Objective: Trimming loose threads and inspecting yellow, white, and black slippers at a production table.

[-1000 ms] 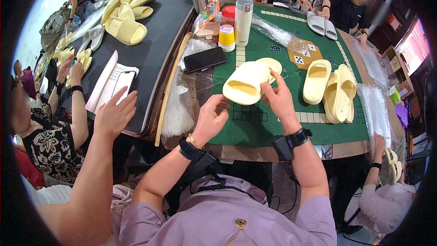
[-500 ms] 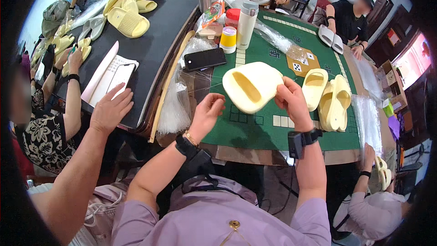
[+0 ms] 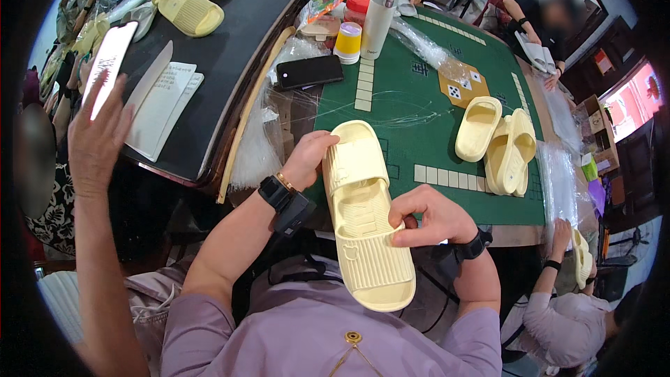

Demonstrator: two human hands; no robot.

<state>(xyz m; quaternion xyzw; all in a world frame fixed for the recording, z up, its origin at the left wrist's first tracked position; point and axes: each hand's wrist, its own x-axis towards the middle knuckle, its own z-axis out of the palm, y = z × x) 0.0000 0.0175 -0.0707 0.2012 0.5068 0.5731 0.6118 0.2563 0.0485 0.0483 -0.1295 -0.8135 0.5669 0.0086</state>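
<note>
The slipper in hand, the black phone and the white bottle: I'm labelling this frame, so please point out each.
slipper (image 3: 366,234), head view, ribbed sole near the middle.
black phone (image 3: 309,71), head view, centre of its screen.
white bottle (image 3: 379,21), head view, middle of its body.

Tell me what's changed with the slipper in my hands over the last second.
The pale yellow slipper has been pulled off the green table toward your body and turned lengthwise, its footbed facing up. Your left hand now grips the far end and your right hand pinches the side near the middle; both kept hold throughout. The other slippers on the table and the black phone stayed put.
</note>
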